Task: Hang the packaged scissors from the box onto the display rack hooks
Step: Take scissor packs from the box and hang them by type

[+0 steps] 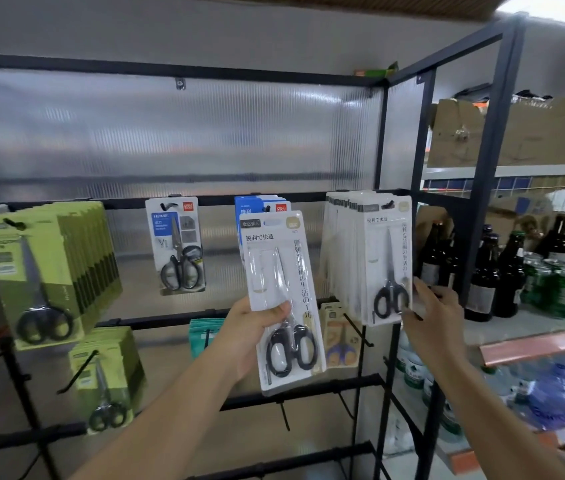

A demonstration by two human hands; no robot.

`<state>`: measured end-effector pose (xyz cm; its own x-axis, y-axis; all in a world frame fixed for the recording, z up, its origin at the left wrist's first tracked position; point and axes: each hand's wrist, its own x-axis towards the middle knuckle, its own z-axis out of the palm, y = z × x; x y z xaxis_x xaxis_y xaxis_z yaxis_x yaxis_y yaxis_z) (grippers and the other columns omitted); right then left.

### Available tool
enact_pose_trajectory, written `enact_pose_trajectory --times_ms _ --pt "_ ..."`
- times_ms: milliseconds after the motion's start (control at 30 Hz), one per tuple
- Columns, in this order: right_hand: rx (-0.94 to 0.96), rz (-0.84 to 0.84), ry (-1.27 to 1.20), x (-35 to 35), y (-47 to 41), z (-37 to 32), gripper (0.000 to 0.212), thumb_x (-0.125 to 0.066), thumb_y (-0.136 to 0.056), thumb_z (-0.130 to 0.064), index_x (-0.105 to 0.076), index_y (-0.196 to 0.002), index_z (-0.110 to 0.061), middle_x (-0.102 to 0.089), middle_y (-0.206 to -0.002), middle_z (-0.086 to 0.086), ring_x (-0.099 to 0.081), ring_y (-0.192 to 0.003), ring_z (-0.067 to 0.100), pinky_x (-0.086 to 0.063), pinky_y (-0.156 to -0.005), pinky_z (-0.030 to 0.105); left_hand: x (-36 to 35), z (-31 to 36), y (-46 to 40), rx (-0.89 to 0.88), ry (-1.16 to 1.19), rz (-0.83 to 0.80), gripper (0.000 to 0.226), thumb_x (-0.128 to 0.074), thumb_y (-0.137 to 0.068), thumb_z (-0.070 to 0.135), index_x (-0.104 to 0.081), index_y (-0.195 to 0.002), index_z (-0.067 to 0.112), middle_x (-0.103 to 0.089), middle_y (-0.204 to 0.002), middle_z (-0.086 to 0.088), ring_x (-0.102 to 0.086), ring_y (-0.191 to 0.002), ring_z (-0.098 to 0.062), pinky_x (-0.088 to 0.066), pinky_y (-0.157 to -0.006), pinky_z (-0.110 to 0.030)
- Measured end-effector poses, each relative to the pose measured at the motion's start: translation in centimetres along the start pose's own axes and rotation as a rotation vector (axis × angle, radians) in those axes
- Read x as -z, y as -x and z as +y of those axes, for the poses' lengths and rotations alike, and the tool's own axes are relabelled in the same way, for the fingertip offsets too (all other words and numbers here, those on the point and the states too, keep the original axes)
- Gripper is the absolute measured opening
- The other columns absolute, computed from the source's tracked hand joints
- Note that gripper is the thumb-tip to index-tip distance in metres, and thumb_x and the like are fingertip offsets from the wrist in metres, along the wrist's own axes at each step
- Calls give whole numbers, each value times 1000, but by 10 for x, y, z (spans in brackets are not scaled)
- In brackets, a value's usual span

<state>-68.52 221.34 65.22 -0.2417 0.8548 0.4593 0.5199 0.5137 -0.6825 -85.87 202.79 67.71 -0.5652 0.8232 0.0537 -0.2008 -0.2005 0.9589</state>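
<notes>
Display rack (383, 133) ahead, crossbars one above another. On upper crossbar, left to right: thick stack of packs (49, 271); single scissors pack (178, 244); short stack (263, 206); thick stack of white packs (369, 254) at right end. Held pack (281, 299) in left hand (251, 332), in front of short stack, between single pack and white stack. Right hand (437, 320) at lower right corner of white stack, fingers (421, 289) touching front pack. On lower crossbar: smaller stacks below. Right of rack, shelf (516, 327) with bottles (492, 271); cardboard boxes (516, 133) on shelf above.
</notes>
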Motion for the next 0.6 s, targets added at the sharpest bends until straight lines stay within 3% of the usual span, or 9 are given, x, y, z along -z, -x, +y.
enact_pose_trajectory --times_ms 67,167,200,267,367,433,500,600 --pt "146 -54 -222 -3 12 -18 55 -61 -88 -17 -41 -139 -21 -45 -128 7 -47 -110 17 -39 -94 29 -3 1 -1 -14 -5 -26 30 -64 -82 4 -65 -112 4 -72 -102 -12 -68 -96 -28 -54 -78 -37" --pt "295 -430 -557 -1 28 -51 80 -68 -81 -25 -22 -144 -40 -48 -128 -13 -58 -107 7 -49 -88 25 -20 3 -4 -70 -25 -99 29 -63 -82 2 -64 -111 4 -71 -105 -13 -67 -99 -29 -54 -83 -40" --pt "331 -524 -618 -2 30 -58 85 -69 -81 -18 -18 -143 -46 -47 -131 -20 -57 -112 3 -50 -85 19 -28 4 -6 -113 -34 -120 30 -64 -81 1 -64 -111 4 -72 -105 -11 -68 -99 -27 -55 -83 -37" --pt "377 -520 -621 -2 29 -64 91 -66 -81 0 -19 -134 -57 -34 -140 -28 -48 -121 1 -48 -86 12 -43 7 -10 -200 -77 -117 28 -66 -80 0 -65 -108 7 -73 -101 -7 -69 -94 -23 -57 -75 -27" --pt "271 -315 -597 11 13 -60 94 -58 -80 11 -24 -124 -64 -26 -150 -14 -52 -122 24 -54 -88 36 -56 13 -20 -342 -564 14 21 -71 -81 20 -60 -98 17 -68 -90 4 -66 -81 -14 -54 -69 -23" --pt "224 -235 -680 23 -4 -48 89 -52 -82 14 -26 -131 -54 -26 -153 -5 -49 -124 27 -53 -88 32 -56 17 -26 -490 -1035 57 28 -67 -84 33 -54 -107 22 -61 -88 8 -58 -78 -7 -49 -68 -22" --pt "206 -205 -611 36 -20 -35 85 -48 -82 18 -25 -141 -39 -25 -153 -1 -48 -121 26 -50 -89 26 -56 19 -30 -682 -1396 41 36 -58 -90 34 -51 -122 19 -59 -108 3 -56 -96 -14 -46 -77 -27" --pt "73 -256 -352 41 -39 -19 84 -48 -83 17 -25 -144 -37 -25 -153 0 -49 -116 42 -49 -90 50 -54 20 -33 -871 -1620 37 30 -50 -93 26 -50 -122 16 -56 -120 -2 -51 -108 -20 -45 -75 -30"
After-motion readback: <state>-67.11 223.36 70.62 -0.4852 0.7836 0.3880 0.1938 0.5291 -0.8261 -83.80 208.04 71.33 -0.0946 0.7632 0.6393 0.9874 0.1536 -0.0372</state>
